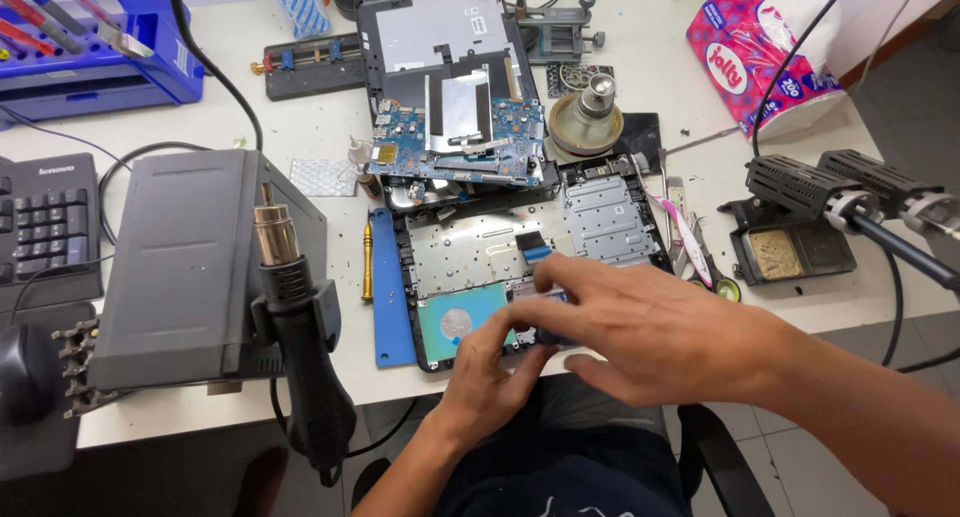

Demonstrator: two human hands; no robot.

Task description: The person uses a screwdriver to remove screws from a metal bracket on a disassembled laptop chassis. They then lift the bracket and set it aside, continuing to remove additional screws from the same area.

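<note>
circuit board (455,137) behind open laptop base (600,217), hot-air station (185,262) left

Both forearms enter from the bottom of the frame and meet at lower centre. The left hand (487,372) reaches up from below, fingers curled and pinching. The right hand (640,327) comes in from the lower right, palm down, fingers spread leftward over the left fingertips.
</note>
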